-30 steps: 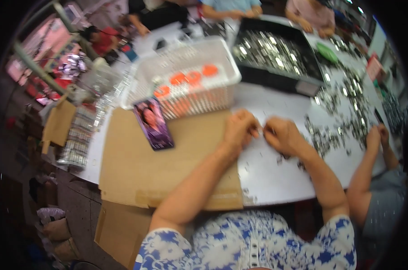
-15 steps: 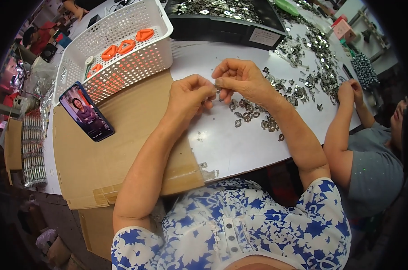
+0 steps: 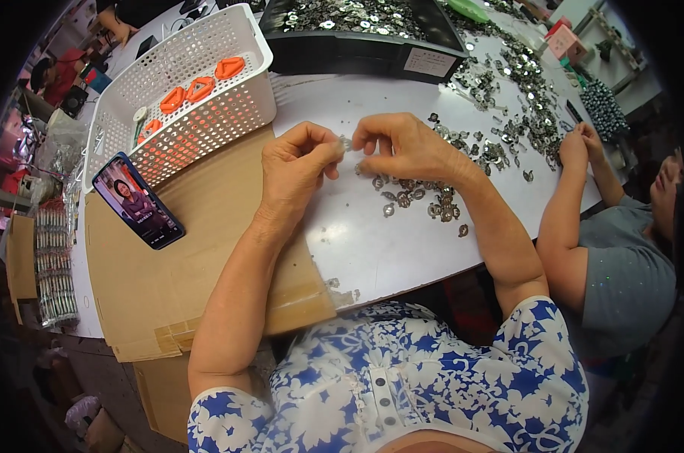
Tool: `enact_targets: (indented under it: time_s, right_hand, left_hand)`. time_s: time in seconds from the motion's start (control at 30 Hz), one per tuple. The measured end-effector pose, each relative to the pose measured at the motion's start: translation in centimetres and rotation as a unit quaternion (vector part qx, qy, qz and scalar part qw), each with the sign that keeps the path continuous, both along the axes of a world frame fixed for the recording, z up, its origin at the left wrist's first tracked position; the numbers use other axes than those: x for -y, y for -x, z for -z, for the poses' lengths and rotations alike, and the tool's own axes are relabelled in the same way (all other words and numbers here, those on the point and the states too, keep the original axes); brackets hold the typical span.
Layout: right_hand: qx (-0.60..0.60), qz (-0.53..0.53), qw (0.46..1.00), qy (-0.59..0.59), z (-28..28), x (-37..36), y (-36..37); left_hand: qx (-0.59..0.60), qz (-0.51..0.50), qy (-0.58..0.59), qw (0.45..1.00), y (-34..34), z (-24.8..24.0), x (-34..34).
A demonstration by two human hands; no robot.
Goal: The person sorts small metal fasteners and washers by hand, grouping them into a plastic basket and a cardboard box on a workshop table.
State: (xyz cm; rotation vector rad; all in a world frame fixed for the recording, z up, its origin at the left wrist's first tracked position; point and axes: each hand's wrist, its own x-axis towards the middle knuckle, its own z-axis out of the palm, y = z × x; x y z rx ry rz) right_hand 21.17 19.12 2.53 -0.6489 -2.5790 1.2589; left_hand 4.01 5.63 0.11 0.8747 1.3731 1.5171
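My left hand is raised over the white tabletop, thumb and index finger pinched on a small silvery metal piece. Facing it, my right hand has its index finger and thumb parted, the index fingertip close to that piece. Another small grey bit shows by the right thumb tip; whether it is touched I cannot tell. Below the right hand lies a loose group of small round metal parts. A larger spread of such parts covers the table's right side.
A black bin of metal parts stands at the back, beside a white perforated basket with orange pieces. A phone leans over cardboard at left. At right a co-worker's hands are near the parts.
My hands have drawn apart; before, their fingertips met. The right thumb has separated from its index finger. The whole view has shifted slightly.
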Motion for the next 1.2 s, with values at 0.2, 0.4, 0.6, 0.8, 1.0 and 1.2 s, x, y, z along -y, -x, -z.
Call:
enact_targets:
  time_s: [0.2, 0.4, 0.6, 0.8, 1.0, 1.2]
  right_hand:
    - [0.016, -0.048, 0.99, -0.131, 1.3, -0.1, 0.0]
    - [-0.003, -0.052, 0.987, -0.154, 1.5, -0.2, 0.1]
    - [-0.026, -0.028, 0.989, -0.145, 1.3, -0.1, 0.0]
    - [0.01, -0.06, 0.973, -0.224, 1.7, 1.1, 0.6]
    - [-0.054, -0.011, 0.981, -0.187, 2.5, -0.1, 0.8]
    - [-0.153, 0.06, 0.956, 0.243, 0.7, -0.5, 0.6]
  left_hand:
    - [-0.018, -0.017, -0.026, 0.999, -0.3, -0.5, 0.0]
    - [-0.019, -0.018, -0.041, 0.999, -0.2, -0.3, 0.1]
    - [0.082, -0.01, -0.018, 0.996, 0.4, -0.8, 0.3]
    - [0.161, 0.022, -0.05, 0.985, 0.8, -0.2, 0.1]
    - [0.188, 0.014, -0.024, 0.982, 1.0, 0.1, 0.0]
    - [0.157, 0.028, 0.027, 0.987, 0.7, 0.6, 0.0]
